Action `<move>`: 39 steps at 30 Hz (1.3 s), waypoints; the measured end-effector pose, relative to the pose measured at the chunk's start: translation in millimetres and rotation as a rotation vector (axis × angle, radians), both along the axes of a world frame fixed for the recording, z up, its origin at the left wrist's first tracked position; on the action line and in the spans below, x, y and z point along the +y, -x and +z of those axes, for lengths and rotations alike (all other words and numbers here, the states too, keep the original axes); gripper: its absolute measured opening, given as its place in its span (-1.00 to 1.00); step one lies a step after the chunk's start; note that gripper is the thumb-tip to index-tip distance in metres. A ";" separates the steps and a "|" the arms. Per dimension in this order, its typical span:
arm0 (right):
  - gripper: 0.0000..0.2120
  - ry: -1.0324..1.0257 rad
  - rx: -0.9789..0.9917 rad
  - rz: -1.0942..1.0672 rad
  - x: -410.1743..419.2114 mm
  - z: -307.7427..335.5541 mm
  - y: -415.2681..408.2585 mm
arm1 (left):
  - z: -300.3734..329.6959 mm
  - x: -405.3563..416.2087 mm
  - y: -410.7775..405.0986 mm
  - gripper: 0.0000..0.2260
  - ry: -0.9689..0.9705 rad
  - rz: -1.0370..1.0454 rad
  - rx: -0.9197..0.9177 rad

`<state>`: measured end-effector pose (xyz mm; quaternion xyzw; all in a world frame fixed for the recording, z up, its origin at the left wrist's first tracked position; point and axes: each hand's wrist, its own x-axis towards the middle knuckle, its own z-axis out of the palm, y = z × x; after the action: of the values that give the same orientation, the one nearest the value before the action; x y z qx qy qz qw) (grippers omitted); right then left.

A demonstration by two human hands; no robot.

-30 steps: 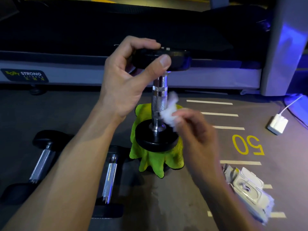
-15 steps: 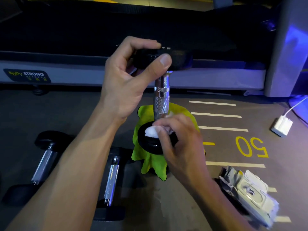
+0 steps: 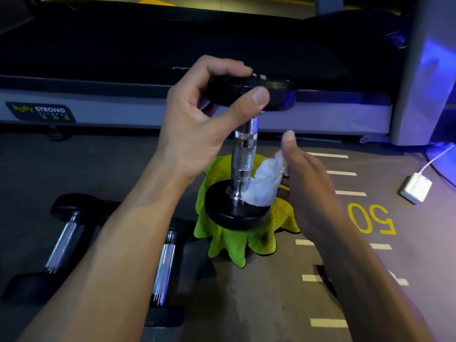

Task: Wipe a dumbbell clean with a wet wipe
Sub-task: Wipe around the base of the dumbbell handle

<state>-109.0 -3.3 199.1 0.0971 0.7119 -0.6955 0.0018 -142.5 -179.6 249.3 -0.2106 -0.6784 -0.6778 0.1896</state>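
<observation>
spare dumbbells point(image 3: 66, 233): two lying on the floor far left, ignore them
left hand point(image 3: 197, 124): thumb and fingers pinch the top plate, keeps it upright
dumbbell point(image 3: 243, 156): stands on end on the green cloth point(image 3: 237, 240)
wet wipe point(image 3: 265, 185): bunched where shaft meets bottom plate, I'd wrap it around
right hand point(image 3: 308, 183): thumb up, holds the wipe; finger hold hidden

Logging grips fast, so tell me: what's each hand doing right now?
Left hand: fingers grip the dumbbell's top plate.
Right hand: holds the wet wipe against the handle's base.
</observation>
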 end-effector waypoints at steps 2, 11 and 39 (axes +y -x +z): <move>-0.60 0.065 0.003 0.133 5.1 -2.0 -1.9 | -0.3 1.2 0.5 -0.78 0.007 0.000 0.003; -0.92 0.005 0.165 0.101 12.4 7.0 -7.2 | -1.6 3.0 1.4 -0.78 -0.006 0.000 0.005; -0.84 -0.429 0.269 0.091 28.1 6.8 -21.7 | 0.0 6.9 -3.0 -0.79 0.016 0.004 -0.010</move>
<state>-87.3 24.8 205.9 -0.0303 0.8406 -0.5345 -0.0824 -139.5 -172.7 249.3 -0.2077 -0.6853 -0.6729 0.1858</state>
